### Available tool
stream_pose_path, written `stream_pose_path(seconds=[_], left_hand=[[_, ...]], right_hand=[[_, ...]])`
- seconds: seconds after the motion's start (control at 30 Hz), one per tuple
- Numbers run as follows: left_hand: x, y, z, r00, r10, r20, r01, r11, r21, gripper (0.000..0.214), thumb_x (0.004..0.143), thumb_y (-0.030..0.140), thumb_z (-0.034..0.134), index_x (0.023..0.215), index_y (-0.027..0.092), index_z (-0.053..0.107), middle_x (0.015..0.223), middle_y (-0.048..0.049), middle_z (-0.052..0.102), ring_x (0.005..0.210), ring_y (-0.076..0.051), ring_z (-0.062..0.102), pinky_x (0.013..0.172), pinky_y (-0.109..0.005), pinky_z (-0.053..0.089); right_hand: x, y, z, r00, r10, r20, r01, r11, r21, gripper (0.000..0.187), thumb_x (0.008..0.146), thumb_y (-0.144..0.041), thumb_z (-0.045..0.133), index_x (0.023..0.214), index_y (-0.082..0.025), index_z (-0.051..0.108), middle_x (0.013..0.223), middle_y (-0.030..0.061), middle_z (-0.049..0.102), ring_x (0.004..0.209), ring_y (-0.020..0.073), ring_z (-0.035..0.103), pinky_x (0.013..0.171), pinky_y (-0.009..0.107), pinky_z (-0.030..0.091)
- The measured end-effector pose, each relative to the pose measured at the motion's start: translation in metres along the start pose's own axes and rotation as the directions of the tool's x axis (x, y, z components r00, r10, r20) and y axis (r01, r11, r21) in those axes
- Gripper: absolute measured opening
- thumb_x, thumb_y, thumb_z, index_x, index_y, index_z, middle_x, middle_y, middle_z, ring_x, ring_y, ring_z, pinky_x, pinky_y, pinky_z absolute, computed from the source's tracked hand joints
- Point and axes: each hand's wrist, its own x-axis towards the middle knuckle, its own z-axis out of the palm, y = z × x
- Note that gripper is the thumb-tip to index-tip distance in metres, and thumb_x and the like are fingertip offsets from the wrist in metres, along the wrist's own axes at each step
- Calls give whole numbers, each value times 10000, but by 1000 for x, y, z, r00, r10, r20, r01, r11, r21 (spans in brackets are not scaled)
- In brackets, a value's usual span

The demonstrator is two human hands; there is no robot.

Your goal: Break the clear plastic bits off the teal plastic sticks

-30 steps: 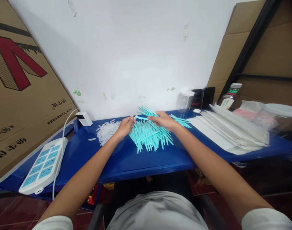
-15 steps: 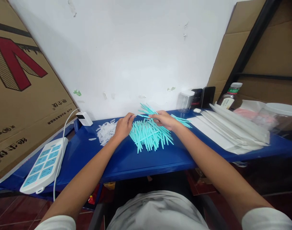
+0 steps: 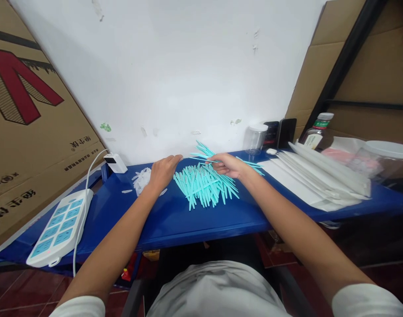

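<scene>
My right hand [image 3: 226,165] is closed around a bundle of slim turquoise eyebrow razors [image 3: 201,149], their ends fanning out past the fingers towards the wall. Below it, a heap of the same razors [image 3: 203,187], several showing greyish tips, lies on the blue table [image 3: 201,224]. To the left, my left hand [image 3: 164,172] has its fingertips pressed together, partly over a pile of small whitish translucent covers [image 3: 142,178]. Whether a small piece is between those fingertips is too fine to make out. The two hands are apart.
White padded envelopes [image 3: 323,180] are stacked on the right, near a clear jar [image 3: 256,137], a bottle [image 3: 315,132] and a lidded tub [image 3: 386,152]. A power strip [image 3: 61,226] with a cable lies left, beside a white adapter [image 3: 116,163]. Cardboard [image 3: 39,132] leans at left.
My left hand has moved left, away from the razor tips and further over the pile of covers. My right hand stays nearly in place, still gripping the bundle, with its razors shifted slightly.
</scene>
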Motion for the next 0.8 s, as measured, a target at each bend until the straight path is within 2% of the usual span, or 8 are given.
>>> stream_pose_path(seconds=[0.23, 0.37, 0.53, 0.63, 0.8], left_hand=[[-2, -5, -5, 998, 52, 32, -55, 992, 116, 376, 1064, 235, 389, 1315, 322, 655, 895, -85, 674, 832, -231, 636, 614, -310, 320], [-2, 3, -12, 991, 110, 73, -121, 980, 160, 368, 1053, 204, 423, 1337, 305, 634, 908, -73, 673, 813, -223, 624, 593, -310, 299], [-3, 16, -11, 981, 173, 90, -185, 973, 137, 366, 1048, 163, 416, 1316, 272, 641, 925, -78, 682, 832, -215, 631, 595, -302, 319], [-4, 21, -6, 975, 208, 72, -215, 971, 107, 346, 1063, 180, 385, 1227, 247, 683, 899, -88, 682, 830, -212, 636, 595, -309, 329], [-5, 23, -3, 976, 214, 35, -215, 976, 32, 368, 1095, 320, 351, 1145, 226, 703, 871, -102, 684, 805, -211, 629, 592, -316, 334]], right_hand=[[1, -1, -2, 998, 56, 34, -56, 998, -1, 92, 913, -220, 638, 920, -128, 635, 535, -104, 236, 450, 58, 91, 344, 182, 122], [-1, -2, 3, 998, 65, 9, -65, 998, 2, 56, 910, -179, 616, 871, -140, 609, 528, -103, 251, 436, 55, 104, 341, 174, 130], [-3, -1, 11, 995, 101, 25, -101, 995, -11, 138, 930, -167, 597, 797, -144, 570, 509, -103, 276, 420, 47, 114, 335, 164, 135], [-3, 1, 14, 993, 108, 41, -107, 994, -37, 166, 934, -169, 613, 777, -137, 568, 495, -104, 293, 413, 41, 125, 332, 154, 140], [-3, 3, 14, 993, 100, 57, -99, 995, -6, 263, 906, -177, 670, 712, -170, 493, 488, -109, 287, 408, 34, 131, 334, 139, 155]])
